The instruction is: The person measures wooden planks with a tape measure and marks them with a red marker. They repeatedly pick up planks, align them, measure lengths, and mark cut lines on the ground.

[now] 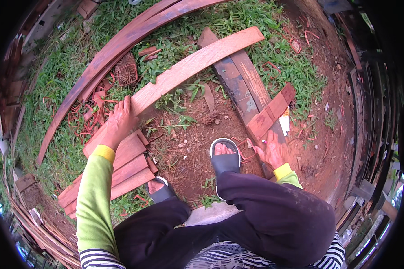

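My left hand [121, 119] is closed around the lower left part of a long, pale reddish wooden plank [184, 74]. The plank's far end lies across darker boards [242, 89] on the ground. My right hand [272, 151] is at the near end of those boards, just below a short reddish wood block [271, 112] lying across them. A small, pen-like stick [264, 141] with a pale, pinkish end shows between its thumb and fingers; most of it is hidden. Under my left forearm lies a stack of short planks [128, 163].
Long dark boards [107, 51] curve across the grass at upper left. Orange-red strips [87, 117] and wood scraps lie beside them. A white and yellow packet [284, 122] sits by the short block. My sandaled feet [224, 157] rest on bare soil. Timber [357, 130] lines the right side.
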`<control>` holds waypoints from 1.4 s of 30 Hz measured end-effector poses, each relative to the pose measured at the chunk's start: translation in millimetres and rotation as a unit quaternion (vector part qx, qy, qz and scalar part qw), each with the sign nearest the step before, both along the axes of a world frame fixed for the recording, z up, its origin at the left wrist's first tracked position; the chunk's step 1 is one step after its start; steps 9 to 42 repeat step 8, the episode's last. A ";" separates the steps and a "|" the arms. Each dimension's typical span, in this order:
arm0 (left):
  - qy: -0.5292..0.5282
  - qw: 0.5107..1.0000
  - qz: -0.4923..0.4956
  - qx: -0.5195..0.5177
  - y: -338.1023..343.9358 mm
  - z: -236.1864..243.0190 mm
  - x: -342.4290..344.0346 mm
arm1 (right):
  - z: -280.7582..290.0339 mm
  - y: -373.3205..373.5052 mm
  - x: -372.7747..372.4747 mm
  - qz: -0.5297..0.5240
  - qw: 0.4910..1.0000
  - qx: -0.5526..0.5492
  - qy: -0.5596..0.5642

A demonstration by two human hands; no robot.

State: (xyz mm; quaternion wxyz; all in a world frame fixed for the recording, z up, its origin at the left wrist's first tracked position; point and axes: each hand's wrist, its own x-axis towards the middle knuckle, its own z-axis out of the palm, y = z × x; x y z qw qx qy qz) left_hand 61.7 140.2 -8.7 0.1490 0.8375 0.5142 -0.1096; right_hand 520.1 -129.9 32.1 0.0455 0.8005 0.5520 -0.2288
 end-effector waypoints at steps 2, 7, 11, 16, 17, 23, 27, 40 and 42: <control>0.027 0.999 0.009 -0.017 3.6 7.8 8.1 | 6.7 6.9 -1.8 -0.006 1.000 -0.017 0.003; 0.028 0.999 0.038 -0.004 6.3 16.8 16.5 | 9.5 11.6 -4.6 -0.027 0.999 0.007 0.025; 0.026 0.999 0.032 -0.006 7.2 13.7 20.5 | 6.1 8.9 -0.4 -0.039 0.999 -0.006 0.031; 0.026 0.999 0.032 -0.006 7.2 13.7 20.5 | 6.1 8.9 -0.4 -0.039 0.999 -0.006 0.031; 0.026 0.999 0.032 -0.006 7.2 13.7 20.5 | 6.1 8.9 -0.4 -0.039 0.999 -0.006 0.031; 0.026 0.999 0.032 -0.006 7.2 13.7 20.5 | 6.1 8.9 -0.4 -0.039 0.999 -0.006 0.031; 0.026 0.999 0.032 -0.006 7.2 13.7 20.5 | 6.1 8.9 -0.4 -0.039 0.999 -0.006 0.031; 0.026 0.999 0.032 -0.006 7.2 13.7 20.5 | 6.1 8.9 -0.4 -0.039 0.999 -0.006 0.031; 0.026 0.999 0.032 -0.006 7.2 13.7 20.5 | 6.1 8.9 -0.4 -0.039 0.999 -0.006 0.031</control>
